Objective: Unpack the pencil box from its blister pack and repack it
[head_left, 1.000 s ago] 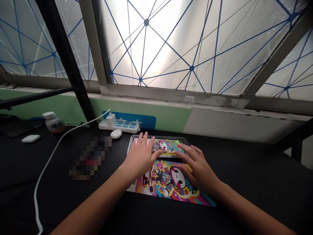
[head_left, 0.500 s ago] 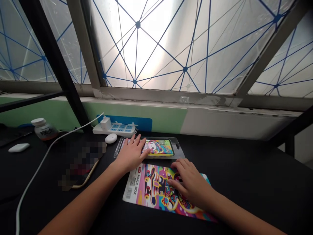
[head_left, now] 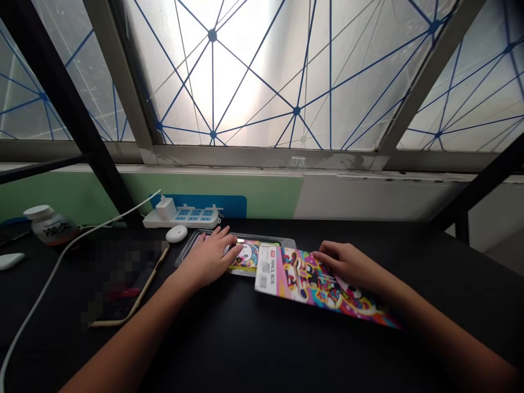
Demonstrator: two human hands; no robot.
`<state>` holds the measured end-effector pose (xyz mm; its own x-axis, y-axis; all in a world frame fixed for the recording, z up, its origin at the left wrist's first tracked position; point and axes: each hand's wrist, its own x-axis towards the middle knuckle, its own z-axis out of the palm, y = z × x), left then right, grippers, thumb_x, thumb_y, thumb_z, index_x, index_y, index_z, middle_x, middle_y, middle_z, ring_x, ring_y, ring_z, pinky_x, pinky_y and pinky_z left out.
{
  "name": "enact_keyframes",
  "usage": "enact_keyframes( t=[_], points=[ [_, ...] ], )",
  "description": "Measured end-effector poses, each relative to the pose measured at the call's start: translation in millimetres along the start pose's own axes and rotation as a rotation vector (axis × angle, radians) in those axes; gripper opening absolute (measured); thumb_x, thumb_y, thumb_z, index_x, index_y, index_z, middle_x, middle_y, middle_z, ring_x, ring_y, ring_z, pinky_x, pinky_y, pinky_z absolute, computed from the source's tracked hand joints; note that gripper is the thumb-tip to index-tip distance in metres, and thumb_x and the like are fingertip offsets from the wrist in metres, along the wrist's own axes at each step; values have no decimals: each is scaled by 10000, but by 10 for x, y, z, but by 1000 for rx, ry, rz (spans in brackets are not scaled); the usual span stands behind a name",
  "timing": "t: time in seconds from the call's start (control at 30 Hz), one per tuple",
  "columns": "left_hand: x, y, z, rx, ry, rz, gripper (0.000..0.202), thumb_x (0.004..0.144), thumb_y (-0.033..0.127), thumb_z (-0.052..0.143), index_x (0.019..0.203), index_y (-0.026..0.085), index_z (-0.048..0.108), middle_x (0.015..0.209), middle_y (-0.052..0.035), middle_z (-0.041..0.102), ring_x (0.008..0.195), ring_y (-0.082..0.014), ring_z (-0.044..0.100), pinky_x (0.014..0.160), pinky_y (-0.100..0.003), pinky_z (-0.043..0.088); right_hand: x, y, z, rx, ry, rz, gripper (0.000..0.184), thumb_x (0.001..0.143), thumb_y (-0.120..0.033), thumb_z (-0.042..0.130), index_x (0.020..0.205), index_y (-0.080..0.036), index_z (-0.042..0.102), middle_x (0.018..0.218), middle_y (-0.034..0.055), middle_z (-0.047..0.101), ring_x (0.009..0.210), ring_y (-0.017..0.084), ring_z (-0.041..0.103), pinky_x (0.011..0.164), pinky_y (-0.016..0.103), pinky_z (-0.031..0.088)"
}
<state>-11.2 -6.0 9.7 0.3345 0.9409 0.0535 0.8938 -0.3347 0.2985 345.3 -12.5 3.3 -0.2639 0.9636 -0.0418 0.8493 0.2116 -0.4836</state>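
My left hand (head_left: pixel 212 255) rests with fingers spread on a colourful pencil box (head_left: pixel 246 255), which lies in a clear plastic blister tray (head_left: pixel 188 252) on the black table. Between its thumb and fingers my right hand (head_left: pixel 347 267) grips the upper edge of a bright printed card (head_left: pixel 311 278) marked "PENCIL BOX". The card is slightly tilted, and its left end overlaps the right part of the tray and box, hiding them.
A white power strip (head_left: pixel 184 218) with a plugged-in charger (head_left: pixel 165 208) stands by the wall. Its white cable (head_left: pixel 69 245) runs down the left side. Also there are a white round case (head_left: pixel 176 234), a phone-like item with a tan edge (head_left: pixel 139 305) and a white-capped bottle (head_left: pixel 51 226).
My right hand has taken hold of the card and moved it right and away from me, onto the tray's right end. My left hand stays on the pencil box. The view has shifted slightly right.
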Motion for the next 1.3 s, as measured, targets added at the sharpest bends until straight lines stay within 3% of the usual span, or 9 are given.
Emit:
enact_keyframes(
  t=[0.13,0.33,0.47,0.63,1.1,1.3],
  points=[
    [3,76,98,34,94,2,382,999,510,353,1052,240,618,1528,-138,464,1468,-326,321,1119,-666,243,95,268,-111,26,-43,22,476,899,-637,488,674,-229,581,644,8,629,567,173,552,518,290,410],
    [-2,79,157,47,109,-2,331,986,487,385,1067,235,585,1517,-159,470,1469,-330,312,1114,-677,237,31,-60,105,67,81,-26,418,928,-605,479,987,-231,655,994,73,715,876,244,644,748,344,493],
    [-27,98,124,65,68,23,338,983,494,389,1081,238,585,1547,-140,436,1480,-357,277,1108,-703,218,22,-212,191,98,77,-30,410,909,-597,519,938,-220,679,862,52,713,747,215,630,641,310,469],
    [-48,141,81,83,28,49,343,988,488,378,1100,231,576,1548,-134,436,1480,-354,280,1112,-682,243,36,-74,67,111,53,9,402,876,-591,564,894,-210,692,727,18,680,654,185,597,557,276,420],
    [-47,135,102,32,41,20,316,972,507,376,1039,245,540,1470,-121,523,1449,-349,338,1110,-689,233,6,65,-168,89,96,97,402,816,-621,625,862,-231,713,710,18,702,648,195,632,540,277,438],
    [-53,218,180,-35,77,-45,294,970,475,410,1072,236,548,1488,-133,497,1478,-346,280,1135,-699,166,21,5,-33,84,137,71,387,830,-601,615,877,-226,701,712,22,691,647,199,617,547,290,432]
  ],
)
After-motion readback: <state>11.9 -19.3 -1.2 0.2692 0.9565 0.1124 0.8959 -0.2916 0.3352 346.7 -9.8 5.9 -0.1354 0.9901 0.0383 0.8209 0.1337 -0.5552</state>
